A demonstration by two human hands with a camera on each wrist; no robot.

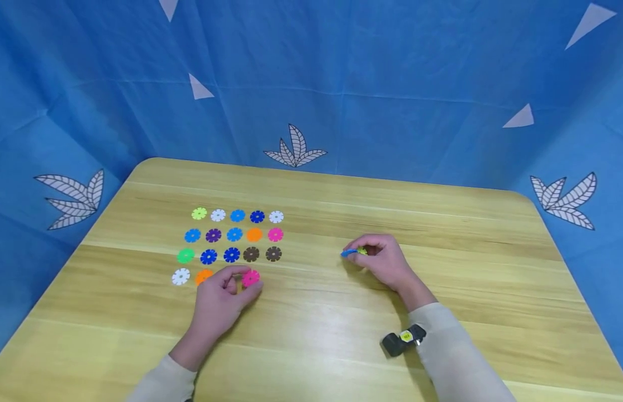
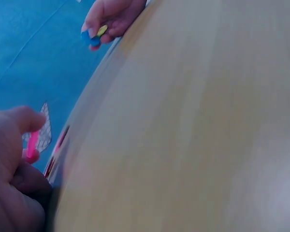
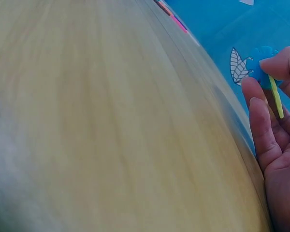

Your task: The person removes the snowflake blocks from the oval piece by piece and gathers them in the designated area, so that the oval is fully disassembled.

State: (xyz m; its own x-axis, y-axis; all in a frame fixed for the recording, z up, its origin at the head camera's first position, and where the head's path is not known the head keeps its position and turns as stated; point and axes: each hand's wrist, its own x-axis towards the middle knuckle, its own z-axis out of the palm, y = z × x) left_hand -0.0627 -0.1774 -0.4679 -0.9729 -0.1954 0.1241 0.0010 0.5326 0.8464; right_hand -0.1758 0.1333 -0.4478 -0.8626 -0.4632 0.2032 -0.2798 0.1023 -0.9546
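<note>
My left hand (image 1: 219,298) pinches a pink snowflake disc (image 1: 251,278) between thumb and index finger, at the near row of discs. The left wrist view shows this pink disc (image 2: 33,143) edge-on between the fingertips. To the right, my right hand (image 1: 384,261) pinches a blue snowflake disc (image 1: 348,252) together with a yellow-green disc (image 1: 362,251). Up close in the right wrist view, the blue disc (image 3: 262,54) lies under the thumb, and the yellow-green disc (image 3: 276,96) stands crosswise to it. The fingers hide part of both.
Notched discs lie in rows on the left of the wooden table (image 1: 311,346), among them a white disc (image 1: 180,276), a brown disc (image 1: 274,254) and an orange disc (image 1: 204,277) partly behind my left hand. A blue curtain (image 1: 341,67) stands behind the table.
</note>
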